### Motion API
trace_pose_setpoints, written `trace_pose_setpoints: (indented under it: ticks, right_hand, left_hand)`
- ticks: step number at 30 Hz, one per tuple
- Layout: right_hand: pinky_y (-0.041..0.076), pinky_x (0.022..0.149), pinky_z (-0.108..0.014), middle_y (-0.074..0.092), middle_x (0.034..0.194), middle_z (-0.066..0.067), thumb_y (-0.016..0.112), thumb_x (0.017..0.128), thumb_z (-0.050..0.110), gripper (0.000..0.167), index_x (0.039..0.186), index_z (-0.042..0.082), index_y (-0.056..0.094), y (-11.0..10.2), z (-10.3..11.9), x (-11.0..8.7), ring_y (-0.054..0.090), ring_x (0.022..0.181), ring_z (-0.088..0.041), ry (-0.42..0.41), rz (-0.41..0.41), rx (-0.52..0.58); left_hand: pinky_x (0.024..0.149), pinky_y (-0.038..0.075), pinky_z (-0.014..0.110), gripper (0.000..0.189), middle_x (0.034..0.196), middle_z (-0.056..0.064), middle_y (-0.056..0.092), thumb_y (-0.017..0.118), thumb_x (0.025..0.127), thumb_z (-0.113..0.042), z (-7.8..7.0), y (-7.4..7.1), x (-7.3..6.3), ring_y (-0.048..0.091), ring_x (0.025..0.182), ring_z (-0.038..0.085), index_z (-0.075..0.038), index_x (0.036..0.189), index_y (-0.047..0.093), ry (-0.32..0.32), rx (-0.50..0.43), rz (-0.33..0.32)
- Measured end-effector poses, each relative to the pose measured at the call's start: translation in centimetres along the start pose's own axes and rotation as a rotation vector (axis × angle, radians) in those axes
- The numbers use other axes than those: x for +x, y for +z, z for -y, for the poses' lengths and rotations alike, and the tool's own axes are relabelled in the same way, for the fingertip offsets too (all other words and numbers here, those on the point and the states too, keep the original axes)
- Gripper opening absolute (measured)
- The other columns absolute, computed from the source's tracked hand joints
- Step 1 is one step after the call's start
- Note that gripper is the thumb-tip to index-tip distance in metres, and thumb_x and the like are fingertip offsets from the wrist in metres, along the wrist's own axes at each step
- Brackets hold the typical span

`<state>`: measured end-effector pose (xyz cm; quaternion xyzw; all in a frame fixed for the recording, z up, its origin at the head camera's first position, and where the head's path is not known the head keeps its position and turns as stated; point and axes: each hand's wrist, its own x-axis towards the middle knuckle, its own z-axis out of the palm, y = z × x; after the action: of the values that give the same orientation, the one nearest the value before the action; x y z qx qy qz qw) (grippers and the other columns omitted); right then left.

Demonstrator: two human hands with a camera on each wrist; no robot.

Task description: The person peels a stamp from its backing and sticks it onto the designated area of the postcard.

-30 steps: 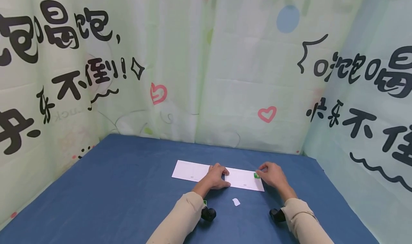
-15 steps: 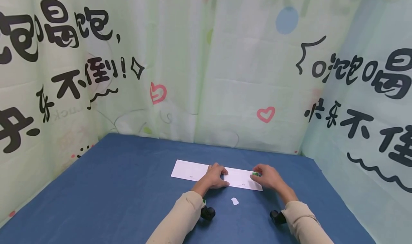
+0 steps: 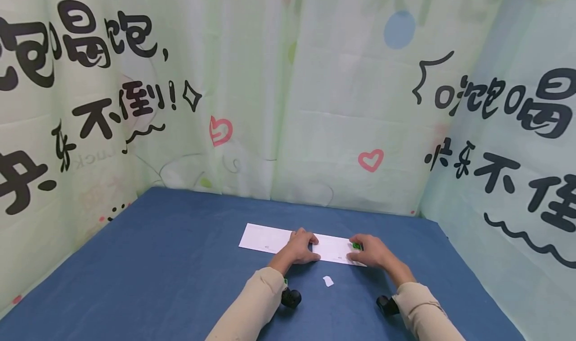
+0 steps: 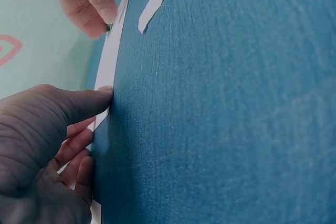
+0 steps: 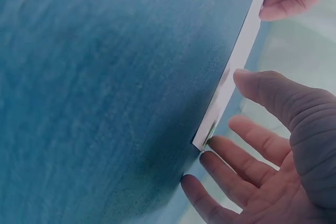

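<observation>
"What has moved?"

"Chiefly the right hand [image 3: 372, 251]. A second ago, in the head view, its fingertips pinched the green patch [image 3: 356, 246]; now they've shifted slightly towards nine o'clock and spread. The left hand [image 3: 298, 248] is where it was."

"Is the patch held?"

"No. The right fingers are parted and gently bent, gripping nothing. The patch, small and rectangular, lies between thumb and fingers at the two-o'clock corner of the white sheet [image 3: 330, 248]. The left thumb and fingers grasp that sheet's nine-o'clock end."

"And the materials?"

"Smooth, thin paper, a long flat rectangle with faint small print. A second sheet [image 3: 265, 237] lies in line towards nine o'clock, and a ragged paper scrap [image 3: 328, 281] towards six, all on matte blue cloth [image 3: 157, 261]. Pale, softly creased curtain [image 3: 252, 71] fills twelve o'clock."

"Its long axis?"

"Roughly nine to three, the patched end dipping towards four."

"In the left wrist view?"

"The cloth shows a fine ribbed grain. The sheet is a foreshortened sliver running from just past six to just past twelve, patched end uppermost, with the left thumb on its lower end. The scrap is an uneven-edged sliver too."

"The right wrist view?"

"Seven to one, patched end at seven. One right fingertip is right beside the patch; whether the right thumb presses the paper or hovers, I can't tell."
</observation>
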<state>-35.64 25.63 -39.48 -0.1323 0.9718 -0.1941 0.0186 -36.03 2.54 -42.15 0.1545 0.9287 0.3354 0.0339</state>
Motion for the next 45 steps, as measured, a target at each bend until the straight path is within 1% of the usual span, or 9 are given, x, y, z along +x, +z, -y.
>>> trace_pose_setpoints:
  ticks: [4,9,19,27,30,33,39,42,45]
  right_hand:
    - [0.047,0.098,-0.059,0.067,0.121,-0.022,0.078,0.089,0.020,0.046,0.125,-0.006,0.066,0.2,-0.1,0.0,0.062,0.110,-0.038,-0.020,0.009,-0.027]
    - [0.049,0.095,-0.058,0.069,0.117,-0.021,0.078,0.089,0.020,0.039,0.118,-0.004,0.069,0.3,0.0,0.0,0.063,0.105,-0.036,-0.057,0.010,-0.073]
    - [0.047,0.097,-0.059,0.068,0.119,-0.022,0.075,0.092,0.019,0.035,0.117,-0.004,0.069,0.8,0.0,0.1,0.063,0.111,-0.040,-0.051,0.013,-0.113]
    - [0.052,0.085,-0.051,0.071,0.105,-0.015,0.074,0.092,0.018,0.027,0.109,-0.003,0.072,0.9,0.1,-0.3,0.062,0.088,-0.026,-0.054,-0.019,-0.127]
    - [0.047,0.074,-0.042,0.067,0.094,-0.008,0.073,0.092,0.017,0.019,0.102,0.000,0.072,0.9,0.1,-0.5,0.055,0.079,-0.021,-0.069,-0.036,-0.119]
    - [0.040,0.069,-0.038,0.060,0.084,-0.005,0.072,0.092,0.016,0.014,0.097,0.002,0.071,0.9,0.2,-0.5,0.050,0.074,-0.019,-0.069,-0.042,-0.108]
    - [0.043,0.070,-0.038,0.067,0.090,-0.007,0.073,0.093,0.017,0.019,0.103,0.000,0.074,1.0,0.3,-0.6,0.052,0.076,-0.019,-0.054,-0.047,-0.113]
    - [0.039,0.066,-0.035,0.059,0.077,-0.003,0.072,0.093,0.015,0.014,0.086,0.004,0.071,1.0,0.2,-0.7,0.049,0.069,-0.017,-0.076,-0.048,-0.092]
    - [0.033,0.061,-0.032,0.042,0.066,0.001,0.070,0.094,0.013,0.028,0.069,0.010,0.058,1.0,0.0,-1.0,0.041,0.062,-0.014,-0.112,-0.053,-0.068]
  left_hand:
    - [0.101,0.043,0.039,0.034,0.111,0.005,0.055,0.080,0.090,-0.022,0.0,0.1,0.0,0.045,0.108,0.023,-0.009,0.119,0.070,-0.007,0.012,-0.002]
    - [0.101,0.044,0.038,0.035,0.112,0.004,0.056,0.081,0.089,-0.024,0.0,0.2,-0.1,0.046,0.109,0.023,-0.011,0.120,0.070,-0.025,0.021,-0.005]
    - [0.102,0.044,0.040,0.033,0.113,0.005,0.055,0.080,0.090,-0.024,0.0,0.2,0.1,0.046,0.111,0.024,-0.011,0.119,0.070,-0.020,0.018,-0.004]
    - [0.102,0.044,0.041,0.033,0.114,0.005,0.055,0.080,0.090,-0.024,0.1,0.3,0.1,0.045,0.110,0.023,-0.012,0.118,0.070,-0.022,0.009,-0.004]
    - [0.102,0.044,0.040,0.032,0.114,0.004,0.055,0.080,0.090,-0.025,0.2,0.3,0.2,0.045,0.110,0.022,-0.013,0.118,0.070,-0.025,0.016,-0.006]
    - [0.102,0.044,0.039,0.032,0.114,0.004,0.055,0.080,0.090,-0.024,0.2,0.3,0.2,0.045,0.109,0.022,-0.013,0.118,0.070,-0.023,0.013,-0.008]
    - [0.102,0.044,0.040,0.032,0.114,0.005,0.055,0.080,0.090,-0.024,0.0,0.2,0.2,0.045,0.109,0.023,-0.012,0.118,0.070,-0.025,0.000,-0.009]
    - [0.102,0.044,0.041,0.033,0.113,0.005,0.055,0.081,0.089,-0.023,0.1,0.2,0.1,0.046,0.109,0.023,-0.011,0.118,0.070,-0.024,-0.004,-0.010]
    - [0.102,0.043,0.041,0.033,0.113,0.006,0.055,0.081,0.089,-0.023,0.1,0.2,0.0,0.046,0.110,0.024,-0.010,0.118,0.070,-0.021,-0.005,-0.010]
